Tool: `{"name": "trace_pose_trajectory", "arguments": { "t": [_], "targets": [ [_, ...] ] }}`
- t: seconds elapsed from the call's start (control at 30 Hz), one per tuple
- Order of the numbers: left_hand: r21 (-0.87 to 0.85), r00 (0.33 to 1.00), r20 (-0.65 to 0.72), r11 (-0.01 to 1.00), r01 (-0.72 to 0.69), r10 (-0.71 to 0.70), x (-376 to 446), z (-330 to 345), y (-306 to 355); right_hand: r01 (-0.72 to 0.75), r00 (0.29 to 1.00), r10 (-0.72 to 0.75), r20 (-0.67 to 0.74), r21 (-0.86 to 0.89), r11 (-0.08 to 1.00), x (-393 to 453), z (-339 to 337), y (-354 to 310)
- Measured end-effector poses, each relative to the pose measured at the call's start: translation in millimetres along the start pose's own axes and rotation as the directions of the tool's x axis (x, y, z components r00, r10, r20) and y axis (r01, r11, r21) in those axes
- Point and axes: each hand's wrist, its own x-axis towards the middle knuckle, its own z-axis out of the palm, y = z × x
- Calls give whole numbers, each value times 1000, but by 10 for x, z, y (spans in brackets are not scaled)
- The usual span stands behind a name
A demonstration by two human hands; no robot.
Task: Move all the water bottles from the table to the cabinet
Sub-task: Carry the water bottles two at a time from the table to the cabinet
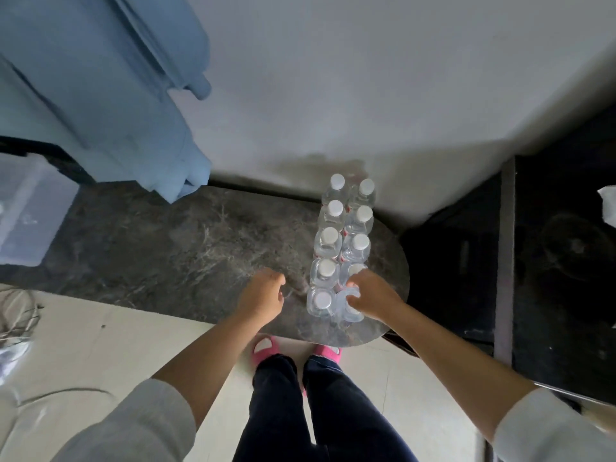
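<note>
Several clear water bottles (343, 241) with white caps stand in two rows at the right end of a dark marble table (173, 248). My right hand (371, 296) is on the nearest bottle (350, 310) of the right row, fingers curled over its top and hiding its cap. My left hand (261, 300) hovers over the table just left of the nearest left-row bottle (321, 300), fingers loosely curled, holding nothing and not touching the bottles.
A dark cabinet (546, 261) stands right of the table, its inside in shadow. Blue cloth (110, 95) hangs over the table's back left. A clear plastic box (30, 211) sits at the left end. Cables (16, 315) lie on the pale floor.
</note>
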Motion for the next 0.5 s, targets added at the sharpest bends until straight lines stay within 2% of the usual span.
{"name": "trace_pose_trajectory", "arguments": {
  "t": [0.17,0.27,0.5],
  "targets": [
    [25,991,-92,994,102,-99,-260,-293,-366,138,990,-134,40,-126,982,86,-148,-503],
    [18,965,-166,978,207,-201,-532,-492,-678,260,966,-253,63,-225,939,108,-166,-1045],
    [-57,854,-322,909,414,-409,-1481,-734,-1587,519,851,-504,149,-392,760,-98,70,-2524]
  ]
}}
